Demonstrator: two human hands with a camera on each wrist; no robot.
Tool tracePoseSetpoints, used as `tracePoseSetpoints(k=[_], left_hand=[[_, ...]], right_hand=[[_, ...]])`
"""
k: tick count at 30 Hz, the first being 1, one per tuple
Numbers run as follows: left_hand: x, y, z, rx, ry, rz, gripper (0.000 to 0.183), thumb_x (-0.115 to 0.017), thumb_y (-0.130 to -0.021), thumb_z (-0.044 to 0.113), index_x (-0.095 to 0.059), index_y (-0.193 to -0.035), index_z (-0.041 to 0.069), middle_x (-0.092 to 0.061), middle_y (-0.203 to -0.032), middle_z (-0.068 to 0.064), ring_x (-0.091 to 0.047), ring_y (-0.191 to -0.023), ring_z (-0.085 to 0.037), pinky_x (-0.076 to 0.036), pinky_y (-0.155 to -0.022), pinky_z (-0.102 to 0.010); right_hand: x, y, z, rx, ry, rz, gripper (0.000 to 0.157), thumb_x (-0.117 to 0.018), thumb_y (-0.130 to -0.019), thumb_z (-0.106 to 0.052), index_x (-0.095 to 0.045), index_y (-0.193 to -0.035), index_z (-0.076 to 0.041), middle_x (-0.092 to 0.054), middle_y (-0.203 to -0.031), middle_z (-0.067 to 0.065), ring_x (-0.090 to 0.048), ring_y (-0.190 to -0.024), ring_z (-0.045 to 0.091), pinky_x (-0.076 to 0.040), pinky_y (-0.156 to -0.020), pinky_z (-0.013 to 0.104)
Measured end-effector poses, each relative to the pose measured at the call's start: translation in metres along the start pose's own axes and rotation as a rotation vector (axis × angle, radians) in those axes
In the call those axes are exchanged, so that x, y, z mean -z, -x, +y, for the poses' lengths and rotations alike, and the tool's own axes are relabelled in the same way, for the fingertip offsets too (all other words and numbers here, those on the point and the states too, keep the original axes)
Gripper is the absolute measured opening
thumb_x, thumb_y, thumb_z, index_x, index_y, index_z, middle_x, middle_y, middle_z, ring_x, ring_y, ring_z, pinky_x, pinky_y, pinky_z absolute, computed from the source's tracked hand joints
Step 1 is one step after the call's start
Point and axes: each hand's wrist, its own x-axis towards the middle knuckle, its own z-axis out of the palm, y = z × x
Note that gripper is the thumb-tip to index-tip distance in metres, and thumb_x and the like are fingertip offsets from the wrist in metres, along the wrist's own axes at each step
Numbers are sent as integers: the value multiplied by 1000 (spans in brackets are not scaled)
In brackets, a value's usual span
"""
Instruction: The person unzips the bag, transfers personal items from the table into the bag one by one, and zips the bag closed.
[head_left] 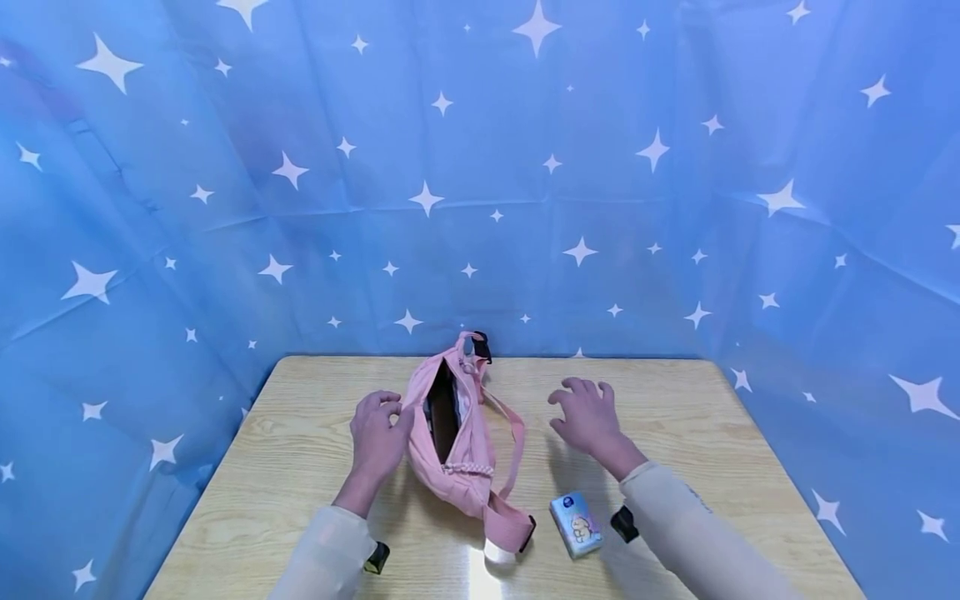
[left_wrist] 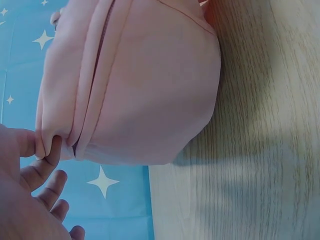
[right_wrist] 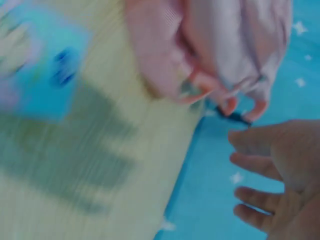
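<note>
A pink waist bag (head_left: 471, 454) stands on the table with its zipped top gaping, showing a dark inside. At its left edge, my left hand (head_left: 380, 437) pinches a fold of the pink fabric between thumb and index finger, as the left wrist view shows; the other fingers hang loosely. To the right of the bag my right hand (head_left: 588, 417) is held over the table, fingers spread and bent a little, nothing in them. Below that hand lies a small light-blue pack (head_left: 576, 525) with a cartoon animal printed on it.
The bag's pink strap (head_left: 517, 450) loops out on its right side, and a black buckle (head_left: 481, 346) sits at its far end. The wooden table (head_left: 300, 475) ends at a blue star-printed curtain (head_left: 495, 167) at the back and sides.
</note>
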Motion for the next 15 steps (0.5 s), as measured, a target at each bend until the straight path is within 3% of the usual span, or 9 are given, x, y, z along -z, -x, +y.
tracePoseSetpoints(k=[7, 11, 15], left_hand=[[1, -1, -1, 13, -14, -36, 30, -56, -95, 26, -67, -76, 6, -59, -124, -10, -40, -131, -35, -26, -108, -55], [1, -3, -2, 12, -16, -49, 30, -56, -96, 27, -68, -77, 6, -58, -125, -11, -39, -132, -35, -24, -109, -56], [1, -3, -2, 12, -15, -54, 31, -56, -96, 27, -68, -78, 6, -58, -126, -11, -38, -132, -34, -23, -110, -55]], right_hand=[[-5, 31, 35, 8, -22, -139, 35, -74, -84, -33, -69, -113, -14, -59, -129, 15, -50, -124, 40, -29, -102, 69], [-9, 48, 38, 2, -52, -206, 40, -77, -80, -38, -68, -111, -14, -60, -128, 14, -50, -124, 40, -27, -102, 70], [-17, 59, 36, 36, -93, -325, 54, -81, -73, -45, -65, -115, -14, -58, -131, 13, -48, -126, 41, -27, -101, 71]])
